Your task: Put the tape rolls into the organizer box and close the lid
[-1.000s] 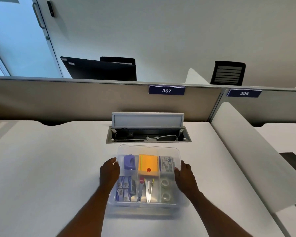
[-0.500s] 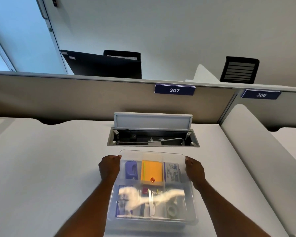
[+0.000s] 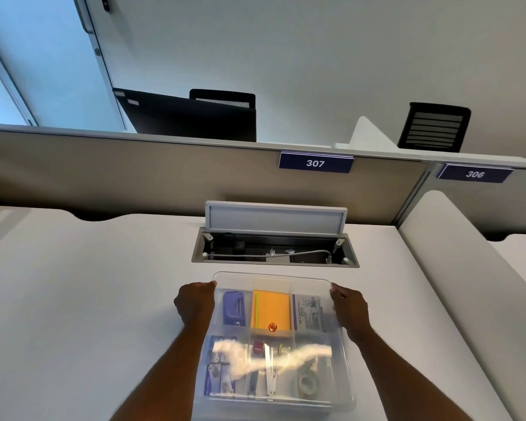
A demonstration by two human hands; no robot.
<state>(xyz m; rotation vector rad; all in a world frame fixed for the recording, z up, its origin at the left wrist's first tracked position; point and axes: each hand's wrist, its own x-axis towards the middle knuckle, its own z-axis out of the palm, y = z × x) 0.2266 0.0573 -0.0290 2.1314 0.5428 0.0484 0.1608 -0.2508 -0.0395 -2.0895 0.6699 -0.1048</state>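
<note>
The clear plastic organizer box (image 3: 272, 399) sits on the white desk in front of me with its clear lid (image 3: 272, 278) lying flat over it. My left hand (image 3: 195, 303) grips the lid's far left corner and my right hand (image 3: 349, 308) grips its far right corner. Through the lid I see a tape roll (image 3: 308, 384) in the near right compartment, half hidden by a bright glare. Other compartments hold a purple stapler (image 3: 234, 308), an orange pad (image 3: 271, 311), a printed packet (image 3: 308, 312) and metal clips (image 3: 269, 372).
An open cable tray (image 3: 275, 253) with its flap up lies just behind the box. Beige partitions with signs 307 (image 3: 315, 163) and 306 (image 3: 474, 174) close off the back. A white divider panel (image 3: 456, 284) runs along the right. Black chairs stand beyond.
Both hands slid from the box's sides up to the lid's far corners. The lid now lies flatter over the box, and the view has come closer.
</note>
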